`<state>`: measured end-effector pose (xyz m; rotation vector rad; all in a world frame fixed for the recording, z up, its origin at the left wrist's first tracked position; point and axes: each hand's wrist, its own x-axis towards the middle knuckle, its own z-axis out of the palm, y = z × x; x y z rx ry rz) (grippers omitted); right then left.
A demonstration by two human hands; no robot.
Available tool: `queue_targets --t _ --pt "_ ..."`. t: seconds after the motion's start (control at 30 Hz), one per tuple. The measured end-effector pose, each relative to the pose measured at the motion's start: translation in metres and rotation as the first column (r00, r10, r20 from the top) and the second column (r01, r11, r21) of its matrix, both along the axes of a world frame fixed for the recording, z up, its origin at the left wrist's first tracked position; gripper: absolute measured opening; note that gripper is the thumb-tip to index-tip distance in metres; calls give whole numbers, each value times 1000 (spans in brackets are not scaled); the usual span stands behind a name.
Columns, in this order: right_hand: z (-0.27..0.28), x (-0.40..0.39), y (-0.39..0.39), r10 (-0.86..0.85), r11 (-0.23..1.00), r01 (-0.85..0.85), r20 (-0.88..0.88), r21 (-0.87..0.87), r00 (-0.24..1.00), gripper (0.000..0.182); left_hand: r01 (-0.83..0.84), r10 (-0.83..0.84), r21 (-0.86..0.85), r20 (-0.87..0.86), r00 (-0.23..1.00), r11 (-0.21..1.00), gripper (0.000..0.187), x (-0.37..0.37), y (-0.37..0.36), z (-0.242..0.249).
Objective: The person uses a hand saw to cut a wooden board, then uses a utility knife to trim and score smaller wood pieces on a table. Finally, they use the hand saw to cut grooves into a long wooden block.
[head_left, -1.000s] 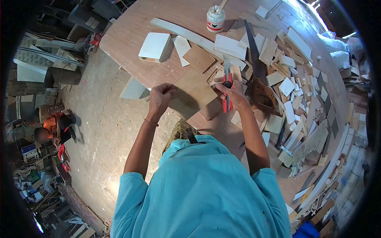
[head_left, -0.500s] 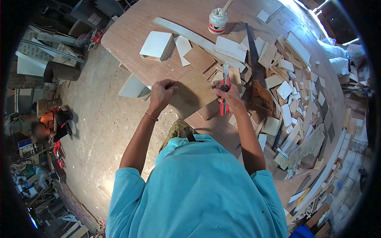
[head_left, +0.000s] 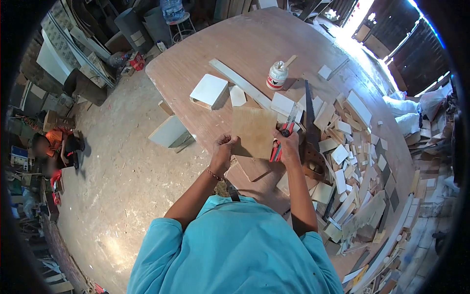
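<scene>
My left hand (head_left: 224,153) pinches the left edge of a thin, square plywood sheet (head_left: 254,131), which is raised above the near edge of the table. My right hand (head_left: 289,146) is closed around a red utility knife (head_left: 287,130) with its metal end pointing away from me. The same hand is at the sheet's right edge; its fingertips are partly hidden. Just right of this hand lies a handsaw (head_left: 316,159) with a wooden handle. Beyond the sheet sit a white-faced box-like piece (head_left: 209,90) and a long pale wood strip (head_left: 240,82).
A white glue jar (head_left: 277,76) with a stick in it stands farther back on the wooden table (head_left: 235,39). Wood offcuts (head_left: 350,161) pile up along the right side. Another person (head_left: 59,147) in orange is at the far left, on the concrete floor.
The plywood sheet has turned from a slanted, lower position to nearly square in front of me. Both hands moved with it, and my view has tilted up toward the table's far side.
</scene>
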<state>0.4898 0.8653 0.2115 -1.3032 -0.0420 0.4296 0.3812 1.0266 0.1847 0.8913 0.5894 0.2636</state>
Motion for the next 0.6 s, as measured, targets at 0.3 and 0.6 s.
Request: queue_targets --t 0.3,0.6 --pt "6 3 5 -26 994 28 -19 104 999 21 38 -48 139 66 997 990 10 0 10 5" --pt "3 -16 3 -83 990 95 -121 102 989 16 -50 152 942 -1 988 330 32 -5 -5 11"
